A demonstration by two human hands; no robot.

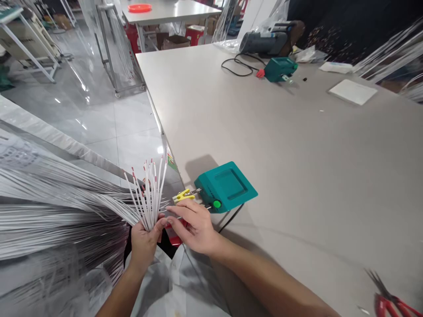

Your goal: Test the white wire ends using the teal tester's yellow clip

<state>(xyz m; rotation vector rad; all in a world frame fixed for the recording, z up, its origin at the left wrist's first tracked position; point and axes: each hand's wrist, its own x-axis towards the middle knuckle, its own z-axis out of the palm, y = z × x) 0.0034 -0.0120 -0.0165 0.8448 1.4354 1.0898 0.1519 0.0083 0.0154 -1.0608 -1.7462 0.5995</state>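
Observation:
My left hand point(144, 245) is wrapped round a bunch of thin white wires point(150, 200), many of them red at the tips. The wires fan upward from the fist. Just to the right, my right hand point(194, 226) has thumb and forefinger brought together beside the bunch; whatever is between the fingertips is too small to make out. Beyond that hand, a green tester box point(228, 187) with a green button sits at the table's left edge. A yellow clip point(183, 195) is attached to a metal terminal on its side.
Long bundles of white wire point(49, 193) hang at my left. Red-handled scissors point(391, 299) lie at the near right of the grey table point(297, 145). Farther back are a second green box point(280, 69), a dark motor point(264, 42) and a white pad point(353, 92).

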